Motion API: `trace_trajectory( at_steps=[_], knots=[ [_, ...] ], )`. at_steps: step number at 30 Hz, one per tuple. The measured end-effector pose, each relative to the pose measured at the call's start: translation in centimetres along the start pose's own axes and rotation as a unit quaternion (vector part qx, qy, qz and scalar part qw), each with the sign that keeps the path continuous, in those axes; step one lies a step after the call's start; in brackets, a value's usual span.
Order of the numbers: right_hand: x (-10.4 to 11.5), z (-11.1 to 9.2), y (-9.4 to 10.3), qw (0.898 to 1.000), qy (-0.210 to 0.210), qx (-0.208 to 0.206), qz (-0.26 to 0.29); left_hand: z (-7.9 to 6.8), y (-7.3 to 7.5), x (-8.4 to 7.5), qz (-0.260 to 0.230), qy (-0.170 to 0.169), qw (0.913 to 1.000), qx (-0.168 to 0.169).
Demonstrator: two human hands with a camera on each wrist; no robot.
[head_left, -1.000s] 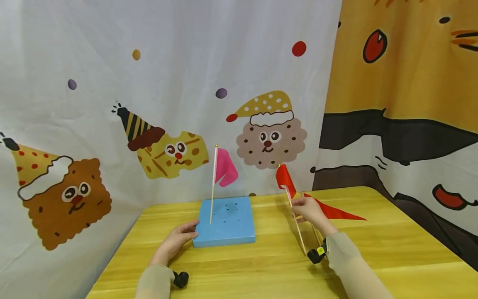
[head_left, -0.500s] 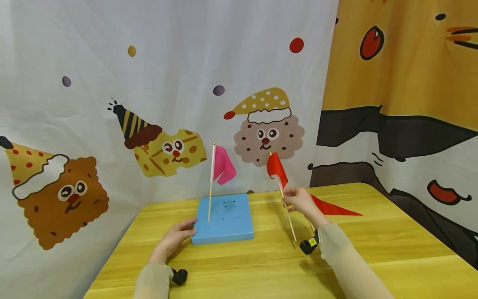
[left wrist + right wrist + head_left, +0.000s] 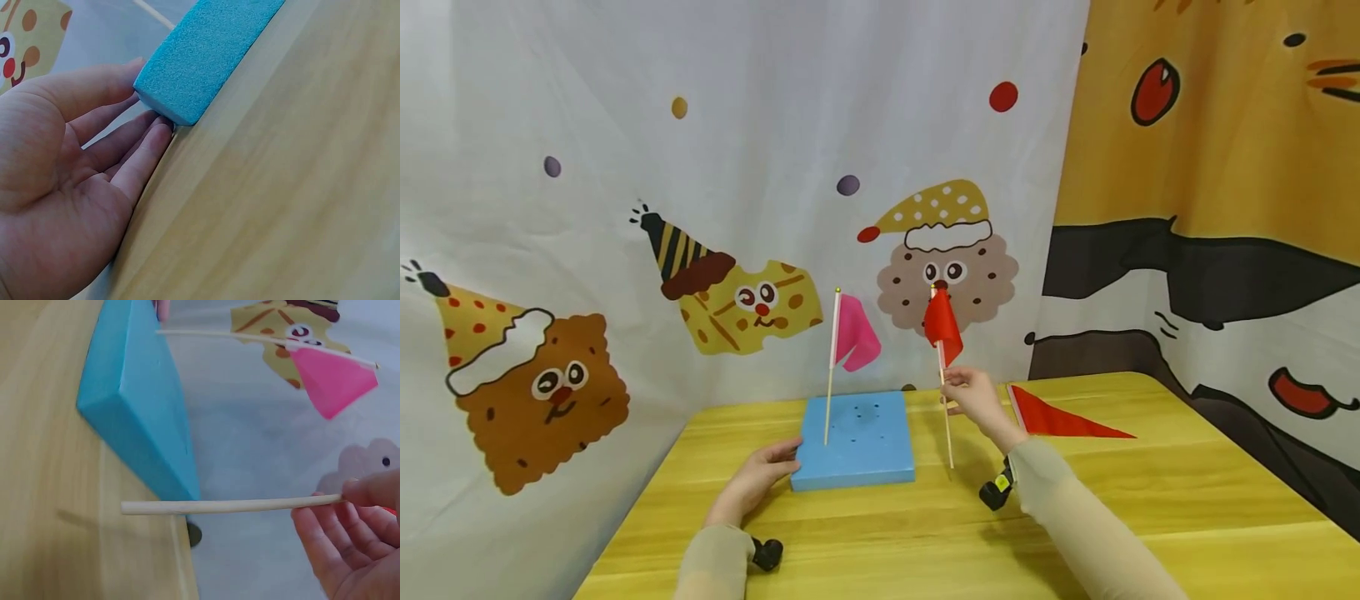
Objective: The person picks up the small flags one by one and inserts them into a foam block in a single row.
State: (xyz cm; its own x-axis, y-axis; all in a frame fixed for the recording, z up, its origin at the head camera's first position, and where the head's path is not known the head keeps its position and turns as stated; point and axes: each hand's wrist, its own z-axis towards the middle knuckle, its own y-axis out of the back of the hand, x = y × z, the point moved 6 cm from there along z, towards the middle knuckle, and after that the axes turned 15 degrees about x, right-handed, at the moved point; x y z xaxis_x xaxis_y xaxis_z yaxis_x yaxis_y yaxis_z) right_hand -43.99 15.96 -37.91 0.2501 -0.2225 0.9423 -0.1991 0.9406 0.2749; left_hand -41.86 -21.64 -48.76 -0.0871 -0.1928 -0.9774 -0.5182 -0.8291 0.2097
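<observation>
My left hand [image 3: 758,477] holds the left edge of a blue foam block [image 3: 853,477], which lies flat with several small holes in its top. In the left wrist view the thumb meets the block's upper edge and the fingers its lower edge. A pink flag [image 3: 856,333] stands upright in the block on a thin wooden stick [image 3: 829,408]. To the right of the block, my right hand [image 3: 976,398] pinches the stick of a red flag [image 3: 942,325] between thumb and fingers. Its bare lower end [image 3: 134,508] hangs over the table, apart from the block.
Another red flag [image 3: 1067,417], triangular, lies on the wooden table [image 3: 880,546] right of my right hand. White cloth with cartoon prints [image 3: 760,167] hangs behind the table, and a yellow and black print [image 3: 1210,167] covers the right side.
My right hand has carried the red flag leftward toward the block, and its stick has turned more upright. The left hand keeps its place at the block.
</observation>
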Motion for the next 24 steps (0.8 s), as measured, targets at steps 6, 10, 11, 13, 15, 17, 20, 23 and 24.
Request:
trace_trajectory(
  at_steps=[6,10,11,13,15,17,20,23,24],
  knots=[
    [1.4,1.8,-2.1,0.998,0.035,0.001,0.053,-0.1,0.0,0.1,0.007,0.004,1.0000,-0.002],
    [1.9,3.0,-3.5,0.993,0.055,0.015,0.105,-0.3,-0.1,-0.1,0.008,0.003,1.0000,-0.002],
    [2.0,3.3,-3.9,0.991,0.059,0.019,0.116,-0.3,-0.1,-0.1,0.007,0.004,1.0000,-0.003],
    [2.2,3.7,-4.6,0.988,0.075,0.024,0.131,-0.4,0.0,-0.1,0.005,0.005,1.0000,-0.005],
    [2.2,4.1,-5.2,0.984,0.097,0.026,0.148,-0.4,0.0,-0.2,0.006,0.003,1.0000,-0.004],
    [2.4,4.3,-5.7,0.978,0.125,0.027,0.164,-0.3,0.0,-0.4,0.007,0.001,1.0000,-0.004],
    [2.3,4.7,-6.5,0.972,0.135,0.028,0.190,-0.2,0.0,-0.6,0.013,0.001,0.9999,-0.007],
    [1.8,5.2,-7.3,0.972,0.109,0.021,0.207,-0.3,0.0,-0.5,0.017,0.003,0.9998,-0.010],
    [1.6,5.4,-7.6,0.972,0.100,0.018,0.212,-0.2,0.0,-0.5,0.016,0.004,0.9998,-0.010]
  ],
)
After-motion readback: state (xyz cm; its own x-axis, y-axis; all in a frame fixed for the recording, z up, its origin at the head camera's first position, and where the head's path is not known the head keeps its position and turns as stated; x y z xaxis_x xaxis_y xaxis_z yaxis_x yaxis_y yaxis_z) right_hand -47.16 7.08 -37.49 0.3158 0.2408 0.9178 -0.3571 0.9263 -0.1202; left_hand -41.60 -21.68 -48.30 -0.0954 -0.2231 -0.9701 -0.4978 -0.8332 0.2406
